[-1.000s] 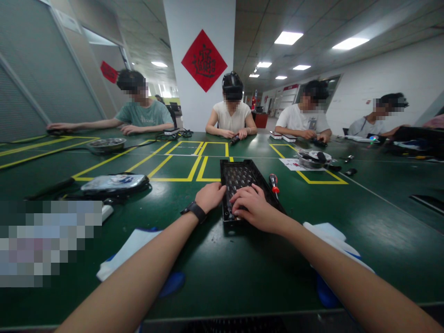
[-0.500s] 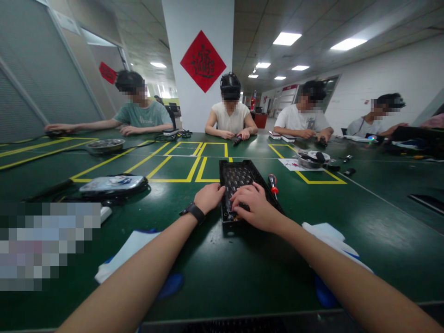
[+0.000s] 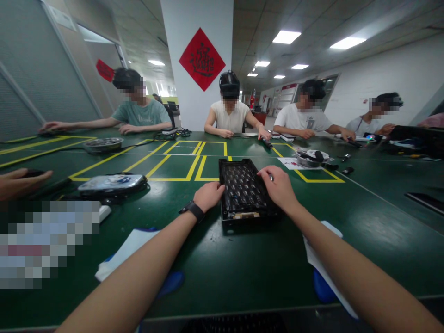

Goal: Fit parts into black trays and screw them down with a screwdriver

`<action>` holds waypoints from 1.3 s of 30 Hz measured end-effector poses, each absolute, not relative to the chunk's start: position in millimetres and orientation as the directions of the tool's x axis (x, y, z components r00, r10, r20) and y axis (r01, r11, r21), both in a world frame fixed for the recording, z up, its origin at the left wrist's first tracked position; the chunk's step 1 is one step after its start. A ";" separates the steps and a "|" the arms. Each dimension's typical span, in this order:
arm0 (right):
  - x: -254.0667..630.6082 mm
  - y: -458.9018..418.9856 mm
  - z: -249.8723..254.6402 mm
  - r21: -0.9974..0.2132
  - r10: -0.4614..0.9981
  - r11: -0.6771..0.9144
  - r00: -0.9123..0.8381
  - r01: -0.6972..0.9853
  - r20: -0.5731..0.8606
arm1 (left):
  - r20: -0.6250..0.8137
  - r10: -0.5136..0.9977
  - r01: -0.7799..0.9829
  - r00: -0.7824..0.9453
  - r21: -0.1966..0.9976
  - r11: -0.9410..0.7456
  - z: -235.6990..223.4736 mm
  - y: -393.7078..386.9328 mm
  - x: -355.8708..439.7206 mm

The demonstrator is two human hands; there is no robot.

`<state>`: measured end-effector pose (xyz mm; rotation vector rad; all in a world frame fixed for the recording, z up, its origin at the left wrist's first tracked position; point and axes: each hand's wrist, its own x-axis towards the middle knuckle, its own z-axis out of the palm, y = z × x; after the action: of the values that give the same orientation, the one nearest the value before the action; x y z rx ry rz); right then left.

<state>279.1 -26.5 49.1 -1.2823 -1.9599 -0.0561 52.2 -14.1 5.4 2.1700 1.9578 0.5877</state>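
A black rectangular tray-like case (image 3: 247, 185) with rows of small glinting shapes inside lies on the green table in front of me. My left hand (image 3: 209, 195) is closed on its left edge, the thumb at the rim. My right hand (image 3: 279, 187) is beside the case's right edge with its fingers curled round the screwdriver (image 3: 272, 177). Only a small end of the screwdriver shows between the fingers; the rest is hidden.
White-and-blue gloves lie under my left forearm (image 3: 130, 249) and right forearm (image 3: 322, 263). A phone-like device (image 3: 113, 183) and cables lie left. Metal bowls (image 3: 103, 144) stand farther back. Several people sit opposite; another person's hand (image 3: 26, 180) reaches in at left.
My right hand has moved from inside the case to its right side, over the screwdriver. My left hand has stayed at the left edge. Another person's hand has appeared at far left.
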 end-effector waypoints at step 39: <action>240.1 -48.4 32.8 -0.862 0.911 0.166 -0.259 -0.480 0.320 | 0.170 0.755 0.239 0.633 0.885 -0.399 29.0 -29.4 58.6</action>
<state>240.1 -48.4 32.8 -0.4988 -1.1916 1.4311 58.6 -29.4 29.0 1.9434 0.7838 0.7147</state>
